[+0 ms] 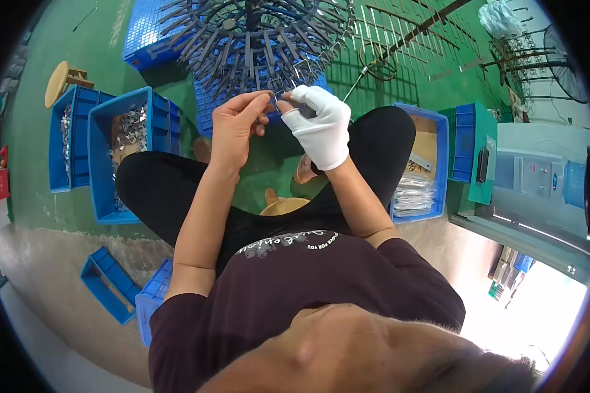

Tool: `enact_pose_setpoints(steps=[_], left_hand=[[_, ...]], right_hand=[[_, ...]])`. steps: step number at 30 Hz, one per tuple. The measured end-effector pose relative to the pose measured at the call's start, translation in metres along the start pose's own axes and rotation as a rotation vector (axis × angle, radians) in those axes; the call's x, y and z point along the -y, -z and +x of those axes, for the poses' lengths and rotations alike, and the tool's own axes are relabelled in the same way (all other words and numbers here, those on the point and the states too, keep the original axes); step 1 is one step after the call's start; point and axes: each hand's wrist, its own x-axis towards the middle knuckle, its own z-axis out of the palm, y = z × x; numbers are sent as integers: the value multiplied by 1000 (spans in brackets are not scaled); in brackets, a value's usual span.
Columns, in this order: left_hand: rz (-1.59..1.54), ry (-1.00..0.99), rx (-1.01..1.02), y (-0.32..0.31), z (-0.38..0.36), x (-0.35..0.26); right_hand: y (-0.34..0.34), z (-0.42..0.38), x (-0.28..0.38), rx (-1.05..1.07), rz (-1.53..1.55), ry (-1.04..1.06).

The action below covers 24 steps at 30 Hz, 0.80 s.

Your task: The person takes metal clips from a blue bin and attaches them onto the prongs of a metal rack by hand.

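Observation:
My bare left hand (237, 128) is raised in front of a round dark metal rack (249, 49) with many prongs. Its thumb and forefinger are pinched together at the rack's lower edge. Close beside it, my right hand (322, 124) wears a white glove that leaves the thumb tip and some fingertips bare. Those fingers are also closed in a pinch, near a thin metal piece at the rack's prongs. What either hand grips is too small and too much covered by the fingers to name.
Left of my knees stand blue crates, one (98, 196) with small metal pieces. Another blue crate (442, 170) at right holds plastic-wrapped packs (413, 196). A wooden stool (58, 85) stands far left. A barred metal frame (406, 46) leans at upper right. A water dispenser (528, 177) is far right.

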Motion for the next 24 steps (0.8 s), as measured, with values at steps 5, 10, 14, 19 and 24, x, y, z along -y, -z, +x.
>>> enact_pose_setpoints(steps=[5, 10, 14, 19, 24], left_hand=[[116, -2, 48, -7, 13, -17], [34, 2, -83, -14, 31, -30], [-3, 3, -117, -17, 47, -23], [-50, 0, -79, -15, 59, -19], [-135, -15, -69, -17, 62, -16]], right_hand=[[-2, 12, -3, -61, -124, 76], [-3, 19, -2, -111, -242, 72], [-9, 21, -7, -137, -290, 124], [-9, 23, -7, -123, -325, 151], [-12, 24, -10, -144, -341, 175]])
